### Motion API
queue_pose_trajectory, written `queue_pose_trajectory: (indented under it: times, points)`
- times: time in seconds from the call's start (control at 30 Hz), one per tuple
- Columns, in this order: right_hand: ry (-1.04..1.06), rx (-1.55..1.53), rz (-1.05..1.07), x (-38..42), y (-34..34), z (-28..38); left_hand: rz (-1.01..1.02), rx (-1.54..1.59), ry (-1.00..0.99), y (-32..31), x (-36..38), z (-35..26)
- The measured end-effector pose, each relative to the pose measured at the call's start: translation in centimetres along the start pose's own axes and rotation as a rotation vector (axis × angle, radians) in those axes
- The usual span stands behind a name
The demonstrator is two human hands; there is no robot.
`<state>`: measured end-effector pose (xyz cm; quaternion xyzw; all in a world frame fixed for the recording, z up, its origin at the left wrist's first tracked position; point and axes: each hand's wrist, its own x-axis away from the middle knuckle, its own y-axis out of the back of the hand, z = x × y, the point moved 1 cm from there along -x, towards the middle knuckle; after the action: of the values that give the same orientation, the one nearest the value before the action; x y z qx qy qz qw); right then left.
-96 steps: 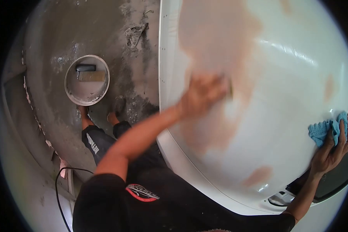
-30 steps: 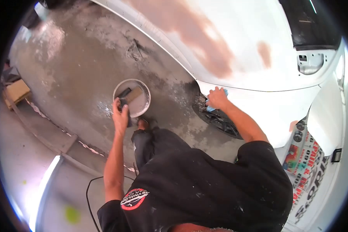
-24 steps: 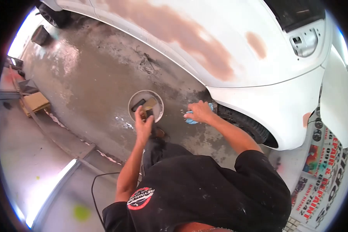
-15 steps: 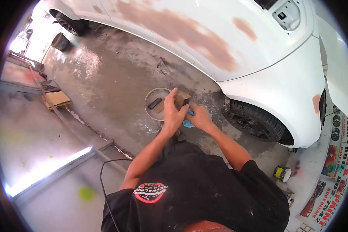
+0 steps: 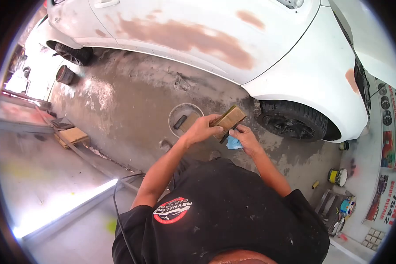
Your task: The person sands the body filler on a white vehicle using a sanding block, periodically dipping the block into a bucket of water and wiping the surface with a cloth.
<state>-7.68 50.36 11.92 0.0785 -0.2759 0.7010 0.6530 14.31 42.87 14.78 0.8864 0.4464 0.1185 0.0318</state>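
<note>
My left hand is closed on the near end of a tan, folded piece of sandpaper, thumb on its face and fingers behind. The piece is tilted up, with a dark lower edge. My right hand is closed beside it, its fingertips right at that dark edge. A crumpled blue cloth hangs from the right fingers. Below and left of the sandpaper, a round pale bucket stands on the floor. Inside it show a dark block and a tan flat piece, partly hidden by my left hand.
A white car with brown patches on its side stands ahead, its front wheel at right. A dark bucket is at far left, near stacked cardboard. A yellow-banded can sits at right. Wet concrete floor lies between.
My hands have moved right and a little apart. The sandpaper has turned so its broad tan face shows, and more of the blue cloth is visible. The whole view has shifted.
</note>
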Motion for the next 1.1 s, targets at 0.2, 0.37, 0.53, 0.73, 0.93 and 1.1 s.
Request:
queue_pose_trajectory:
  times: [0.2, 0.37, 0.53, 0.73, 0.93, 1.1]
  points:
    - [-0.009, -0.213, 0.036, -5.9, -9.6, -0.4, -0.347, -0.179, -0.194, 7.4, 2.4, 4.3]
    - [0.117, -0.109, 0.035, -15.3, -23.5, -1.5, -0.466, -0.561, -0.311, 19.3, 5.8, 6.2]
    - [-0.041, -0.209, 0.020, -21.6, -36.7, -0.5, -0.555, -0.733, -0.301, 31.0, 9.3, 7.0]
    - [-0.023, -0.202, 0.160, -25.0, -46.9, 1.6, -0.584, -0.834, -0.290, 40.7, 12.6, 6.9]
    - [-0.073, -0.234, 0.195, -31.3, -51.9, 2.6, -0.576, -0.760, -0.324, 48.5, 12.0, 6.5]
    - [-0.121, -0.449, 0.222, -37.7, -54.3, 4.3, -0.460, -0.436, -0.061, 64.2, 13.0, 5.3]
